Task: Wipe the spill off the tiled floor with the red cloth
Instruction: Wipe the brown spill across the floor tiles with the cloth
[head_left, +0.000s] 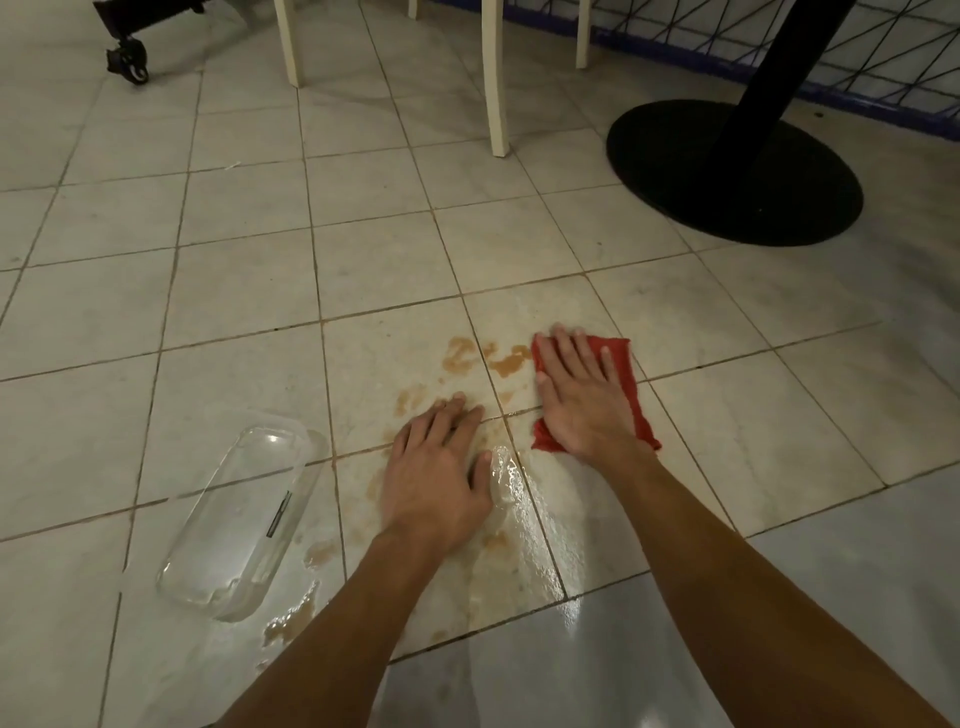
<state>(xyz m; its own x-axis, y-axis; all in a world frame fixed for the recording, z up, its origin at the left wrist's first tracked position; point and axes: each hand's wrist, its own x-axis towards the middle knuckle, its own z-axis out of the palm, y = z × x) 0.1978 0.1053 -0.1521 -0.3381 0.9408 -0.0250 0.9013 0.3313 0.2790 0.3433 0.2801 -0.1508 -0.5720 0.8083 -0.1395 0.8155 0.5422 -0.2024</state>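
Note:
A brownish spill spreads over the pale tiled floor, with patches near the middle and more wet streaks toward me. My right hand lies flat with straight fingers on the red cloth, pressing it to the floor at the right edge of the spill. My left hand rests flat on the wet tiles just left of the cloth, fingers straight, holding nothing.
A clear plastic container lies on the floor to the left of my left arm. A black round table base stands at the back right. White chair legs stand behind, and a black caster sits at the top left.

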